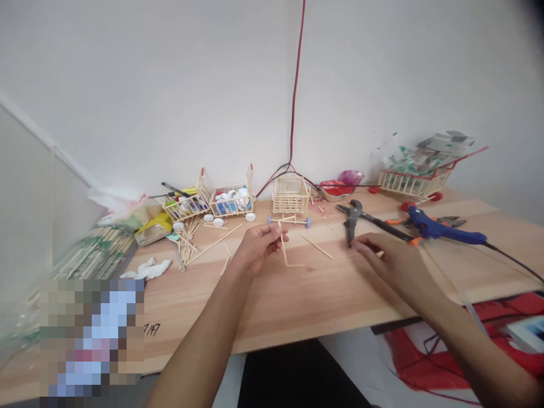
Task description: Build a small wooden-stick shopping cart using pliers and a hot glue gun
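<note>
My left hand point(266, 246) pinches a thin wooden stick frame point(284, 252) between thumb and fingers; its lower end bends into a short stick pointing right. Just behind it, a small stick cart point(290, 195) stands by a stick axle point(290, 219) with blue-grey wheels. My right hand point(378, 252) is curled, its fingertips at the lower tip of a dark hand tool point(352, 224). Whether they grip that tip, or something smaller, is hidden. On the wood between my hands lies a loose stick point(317, 246).
Left are more stick carts point(233, 199), one filled with bottle caps, loose sticks point(189, 246) and bagged sticks point(93, 252). Right lie a blue glue gun point(446, 228), pliers point(450, 221) and a red-wheeled cart point(414, 184). A red heart-shaped box point(338, 190) sits by the wall.
</note>
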### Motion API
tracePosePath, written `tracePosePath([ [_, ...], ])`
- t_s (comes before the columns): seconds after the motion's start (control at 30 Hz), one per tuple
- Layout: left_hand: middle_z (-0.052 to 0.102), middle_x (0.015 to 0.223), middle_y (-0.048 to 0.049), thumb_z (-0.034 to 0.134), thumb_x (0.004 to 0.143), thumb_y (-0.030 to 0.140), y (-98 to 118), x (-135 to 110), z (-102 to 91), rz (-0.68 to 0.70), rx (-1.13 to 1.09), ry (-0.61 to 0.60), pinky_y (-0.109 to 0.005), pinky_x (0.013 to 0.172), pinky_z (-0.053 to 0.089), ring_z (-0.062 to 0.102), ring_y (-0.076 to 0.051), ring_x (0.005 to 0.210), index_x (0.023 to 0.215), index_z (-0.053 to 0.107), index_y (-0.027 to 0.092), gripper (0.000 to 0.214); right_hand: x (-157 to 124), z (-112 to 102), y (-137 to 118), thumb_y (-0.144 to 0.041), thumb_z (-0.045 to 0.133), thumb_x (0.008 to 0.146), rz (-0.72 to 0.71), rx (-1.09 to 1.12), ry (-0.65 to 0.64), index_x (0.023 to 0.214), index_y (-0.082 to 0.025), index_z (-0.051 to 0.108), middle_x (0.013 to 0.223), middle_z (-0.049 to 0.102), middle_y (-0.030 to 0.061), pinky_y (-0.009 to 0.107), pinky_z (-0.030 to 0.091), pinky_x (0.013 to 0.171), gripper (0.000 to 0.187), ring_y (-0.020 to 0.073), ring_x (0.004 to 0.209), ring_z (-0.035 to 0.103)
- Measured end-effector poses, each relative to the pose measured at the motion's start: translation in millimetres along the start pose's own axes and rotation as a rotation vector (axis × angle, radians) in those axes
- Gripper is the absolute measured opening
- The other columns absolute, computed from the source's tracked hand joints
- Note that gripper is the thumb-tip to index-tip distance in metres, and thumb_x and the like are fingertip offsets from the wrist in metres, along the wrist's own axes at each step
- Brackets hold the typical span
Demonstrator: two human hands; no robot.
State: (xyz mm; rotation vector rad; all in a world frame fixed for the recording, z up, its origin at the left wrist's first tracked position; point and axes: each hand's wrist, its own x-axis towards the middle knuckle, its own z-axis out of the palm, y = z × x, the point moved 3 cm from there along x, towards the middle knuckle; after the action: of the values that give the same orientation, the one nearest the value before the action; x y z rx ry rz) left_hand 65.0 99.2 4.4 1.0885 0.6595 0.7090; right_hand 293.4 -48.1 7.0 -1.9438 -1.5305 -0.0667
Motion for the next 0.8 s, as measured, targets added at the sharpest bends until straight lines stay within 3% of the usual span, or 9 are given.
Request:
tracePosePath([
  [0.13,0.065,0.070,-0.0046,0.082,0.059,0.036,-2,1,-1.3,-0.018,0.007,0.019,-0.020,0.053,0.038,0.048,-0.005,0.053,0.077,0.069,0.009,0.035,21,31,-29,-0.031,0.050,0.087,-0.091,-0.026,-0.162,0.084,-0.021,0.065,0.081,0.067,0.0050,0.028,0.041,0.063,0.019,0.0179,0.069,0.060],
  [0.3,0.065,0.070,-0.0044,0.083,0.058,0.036,-1,2,-3.0,-0.016,-0.014,0.026,-0.020,0.052,0.038,0.048,-0.005,0.054,0.077,0.069,0.009,0.035,40,58,-44,-0.027,0.053,0.085,-0.039,-0.260,-0.370,0.078,-0.019,0.061,0.081,0.067,0.0090,0.027,0.033,0.056,0.014,0.0205,0.072,0.060],
  [0.4,0.065,0.070,-0.0045,0.083,0.058,0.035,0,2,-3.6,-0.007,-0.035,0.020,-0.020,0.052,0.038,0.048,-0.005,0.054,0.077,0.069,0.009,0.036,45,62,-43,-0.020,0.052,0.083,-0.001,-0.291,-0.416,0.073,-0.017,0.060,0.076,0.066,0.0110,0.028,0.032,0.056,0.013,0.0209,0.070,0.059],
  [0.47,0.065,0.070,-0.0041,0.083,0.058,0.035,1,2,-3.4,-0.001,-0.050,0.020,-0.019,0.052,0.038,0.049,-0.005,0.054,0.078,0.070,0.008,0.036,47,59,-41,-0.019,0.052,0.080,0.012,-0.150,-0.401,0.067,-0.017,0.057,0.070,0.064,0.0083,0.027,0.033,0.056,0.014,0.0183,0.065,0.056],
  [0.67,0.066,0.070,-0.0045,0.082,0.060,0.033,4,-1,-0.7,0.000,-0.063,0.016,-0.020,0.052,0.039,0.050,-0.005,0.053,0.078,0.070,0.008,0.032,49,52,-46,-0.047,0.056,0.081,0.189,0.733,-0.454,0.073,-0.018,0.054,0.054,0.050,-0.0038,0.021,0.027,0.046,0.031,0.0080,0.047,0.039],
  [0.8,0.066,0.071,-0.0044,0.082,0.062,0.032,4,-1,-0.7,-0.013,-0.076,0.023,-0.019,0.052,0.039,0.050,-0.005,0.054,0.081,0.070,0.008,0.033,46,56,-63,-0.050,0.063,0.076,0.214,0.907,-0.467,0.074,-0.016,0.054,0.055,0.050,-0.0039,0.020,0.024,0.045,0.035,0.0067,0.048,0.040],
])
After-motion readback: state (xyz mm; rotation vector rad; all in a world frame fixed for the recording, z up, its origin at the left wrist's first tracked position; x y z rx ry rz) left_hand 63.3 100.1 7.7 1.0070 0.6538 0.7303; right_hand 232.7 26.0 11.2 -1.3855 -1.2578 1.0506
